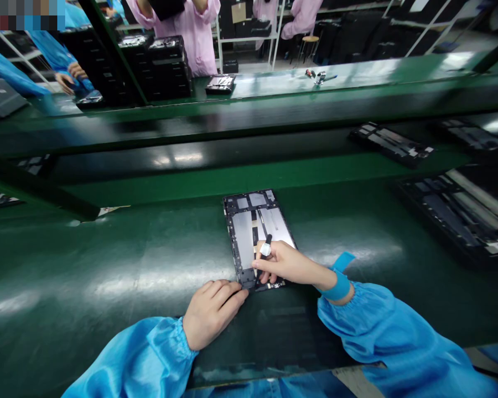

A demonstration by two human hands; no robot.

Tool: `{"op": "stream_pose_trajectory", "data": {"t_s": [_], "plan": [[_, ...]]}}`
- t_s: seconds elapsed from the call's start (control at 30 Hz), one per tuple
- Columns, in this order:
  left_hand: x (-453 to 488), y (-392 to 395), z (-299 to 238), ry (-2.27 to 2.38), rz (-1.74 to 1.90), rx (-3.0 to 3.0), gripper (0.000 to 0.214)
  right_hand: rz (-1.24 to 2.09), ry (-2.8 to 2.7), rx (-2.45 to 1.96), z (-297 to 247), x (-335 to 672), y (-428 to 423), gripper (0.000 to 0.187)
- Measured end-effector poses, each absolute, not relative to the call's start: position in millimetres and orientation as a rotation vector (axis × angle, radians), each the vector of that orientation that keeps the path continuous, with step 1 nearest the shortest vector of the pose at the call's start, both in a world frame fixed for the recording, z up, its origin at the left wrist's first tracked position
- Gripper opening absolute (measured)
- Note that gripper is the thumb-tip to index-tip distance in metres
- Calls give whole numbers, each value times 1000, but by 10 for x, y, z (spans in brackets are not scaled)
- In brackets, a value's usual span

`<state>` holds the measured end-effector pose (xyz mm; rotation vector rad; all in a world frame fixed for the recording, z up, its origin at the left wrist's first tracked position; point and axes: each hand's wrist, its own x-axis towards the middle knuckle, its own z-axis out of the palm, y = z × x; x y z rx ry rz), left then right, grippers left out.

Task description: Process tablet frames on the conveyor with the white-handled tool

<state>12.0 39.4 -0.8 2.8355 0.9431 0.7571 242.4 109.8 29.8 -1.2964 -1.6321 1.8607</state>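
Note:
An opened tablet [243,237] lies on the green bench in front of me, its silver inner plates, black frame and dark flat cables showing. My right hand [280,260] is closed in a pen-like grip on a slim black tool [268,240] with white tape round its upper part. The tool points down at the tablet's near end; its tip is mostly hidden by my fingers. At the near left corner of the tablet rests my left hand [214,309], fingers stretched out and fingertips touching the edge. A blue strap [336,284] circles my right wrist.
More opened tablets stand on the right, one near [452,215] and one farther back [392,142]. A green post [37,188] slants in from the left. Behind the raised ledge are stacked black trays [170,66] and co-workers in pink [199,38] and blue sleeves [58,50].

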Motion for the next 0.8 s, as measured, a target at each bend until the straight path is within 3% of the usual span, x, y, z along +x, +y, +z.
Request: {"op": "stream_pose_trajectory", "data": {"t_s": [0.3, 0.57, 0.8], "plan": [[100, 387, 35, 919, 703, 2974, 34, 1859, -1625, -1286, 272, 2427, 1093, 27], [107, 379, 5, 957, 746, 2868, 28, 1859, -1631, -1293, 296, 2427, 1090, 27], [104, 396, 77, 894, 654, 3005, 36, 1859, -1625, -1301, 282, 2407, 1091, 22]]}}
